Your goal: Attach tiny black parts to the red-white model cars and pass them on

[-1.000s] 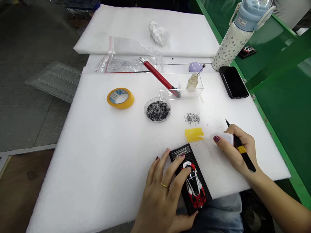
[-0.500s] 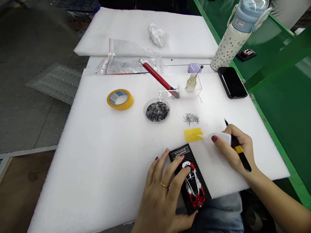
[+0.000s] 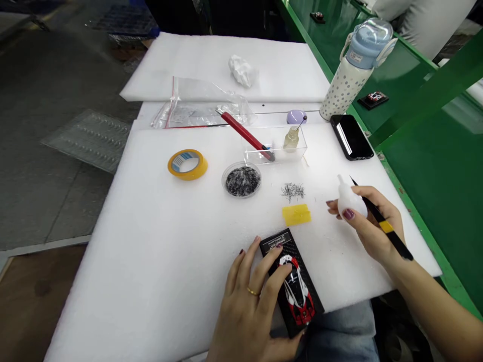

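My left hand (image 3: pixel 251 296) grips a black display base (image 3: pixel 274 242) at the foam's near edge, its thumb at the bottom and fingers over the top. On that base sits a red, white and black model car (image 3: pixel 298 294), touched by a fingertip. In my right hand (image 3: pixel 377 221) is a white rubber air blower bulb (image 3: pixel 349 201), nozzle pointing up. Black tweezers (image 3: pixel 385 227) with a yellow band lie across the same hand, tips forward. Left of it are a yellow tape piece (image 3: pixel 296 215) and a small scatter of short black fibres (image 3: pixel 293 191).
A round dish (image 3: pixel 241 181) holds more black fibres. Behind it, a red cutter pen (image 3: pixel 245 136) leans on a clear box (image 3: pixel 256 157) containing a small glass bottle (image 3: pixel 291 139). A tape roll (image 3: pixel 204 168), phone (image 3: pixel 351 137), and tall water bottle (image 3: pixel 345 83) stand around.
My right hand has shifted right with the blower bulb and tweezers; the bulb has turned so its nozzle points up. My left hand stays on the base. The view has tilted slightly.
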Available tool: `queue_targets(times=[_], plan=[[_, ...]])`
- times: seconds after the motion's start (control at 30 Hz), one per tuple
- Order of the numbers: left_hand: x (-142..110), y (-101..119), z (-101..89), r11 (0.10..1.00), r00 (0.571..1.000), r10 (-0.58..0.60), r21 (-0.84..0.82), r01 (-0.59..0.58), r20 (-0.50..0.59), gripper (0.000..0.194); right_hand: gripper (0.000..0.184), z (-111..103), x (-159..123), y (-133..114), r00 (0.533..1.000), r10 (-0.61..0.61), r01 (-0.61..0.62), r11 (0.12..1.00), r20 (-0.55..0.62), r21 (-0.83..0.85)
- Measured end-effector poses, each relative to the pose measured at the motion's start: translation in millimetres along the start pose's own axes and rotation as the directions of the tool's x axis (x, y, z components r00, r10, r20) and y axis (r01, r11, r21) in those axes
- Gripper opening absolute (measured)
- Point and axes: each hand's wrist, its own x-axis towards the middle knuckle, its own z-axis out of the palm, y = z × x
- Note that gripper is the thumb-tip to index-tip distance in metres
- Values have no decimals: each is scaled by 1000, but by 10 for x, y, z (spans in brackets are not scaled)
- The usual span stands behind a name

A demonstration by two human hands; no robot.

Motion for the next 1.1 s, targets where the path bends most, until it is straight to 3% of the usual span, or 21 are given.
queue_targets(times=[0.1, 0.27, 0.37, 0.5, 0.63, 0.77, 0.9, 0.93, 1.03, 1.1], plan=[[-9, -5, 11, 1000, 1000, 0, 17, 0, -2, 54, 33, -8, 391, -128, 994, -106, 111, 980, 37, -165], [-17, -45, 25, 997, 999, 39, 62, -40, 14, 59, 24, 86, 1380, -150, 954, -298, 290, 892, 30, -346], [-16, -99, 23, 991, 996, 84, 102, -86, 17, 62, 22, 208, 1866, -40, 970, -244, 230, 899, 9, -372], [-15, -152, 0, 978, 987, 143, 145, -151, 70, 69, 28, 332, 2123, 124, 983, -182, 169, 912, 0, -374], [-23, -139, -30, 980, 987, 133, 137, -144, 89, 72, 31, 345, 2121, 170, 983, -186, 174, 919, -1, -354], [-17, -108, -40, 985, 988, 118, 118, -129, 95, 68, 35, 220, 1975, 11, 978, -204, 185, 946, -45, -267], [8, -89, -22, 991, 994, 101, 89, -104, 39, 58, 21, 9, 1481, -250, 944, -305, 276, 938, -123, -211], [13, -85, -16, 992, 995, 94, 79, -96, 24, 55, 26, -37, 1314, -301, 948, -297, 274, 945, -118, -177], [24, -71, -9, 996, 997, 76, 54, -76, -1, 49, 68, -130, 842, -366, 987, -157, 159, 982, 26, -101], [24, -61, -14, 997, 998, 67, 43, -67, -3, 50, 68, -159, 617, -334, 990, -75, 93, 984, 119, -150]])
